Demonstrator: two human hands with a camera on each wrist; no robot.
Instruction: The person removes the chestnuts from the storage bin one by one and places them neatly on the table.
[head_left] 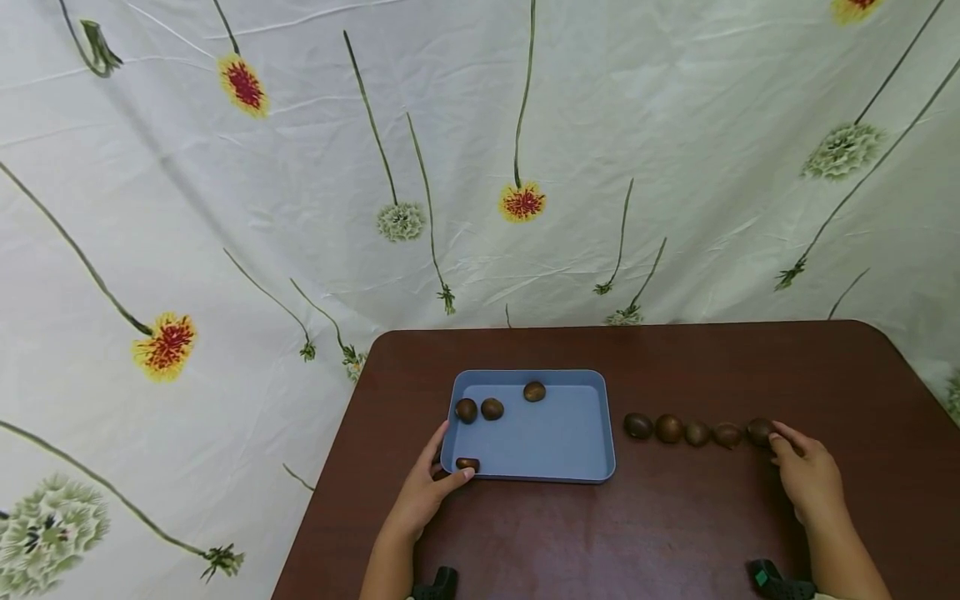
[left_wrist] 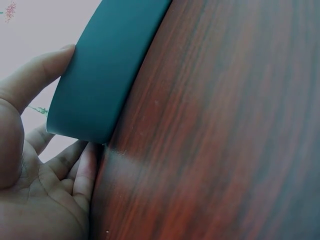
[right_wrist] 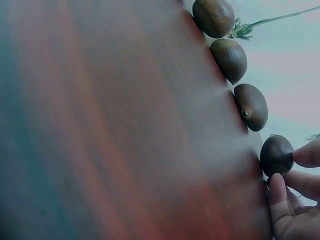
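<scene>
A blue rectangular tray (head_left: 555, 437) lies on the table with several brown chestnuts in it: a pair at the left, one chestnut (head_left: 534, 391) near the back rim, and another (head_left: 467, 463) in the front left corner. My left hand (head_left: 422, 493) grips that corner, thumb at the front rim. In the left wrist view the tray's outer wall (left_wrist: 102, 75) stands between thumb and fingers. To the right of the tray, several chestnuts form a row. My right hand (head_left: 813, 482) pinches the chestnut (right_wrist: 276, 155) at the row's right end; it appears to rest on the table.
The dark brown wooden table (head_left: 600, 542) has rounded far corners. Behind it hangs a white cloth (head_left: 465, 150) printed with flowers. Black wrist devices show at the bottom, one (head_left: 437, 585) at the left wrist and another (head_left: 780, 583) at the right.
</scene>
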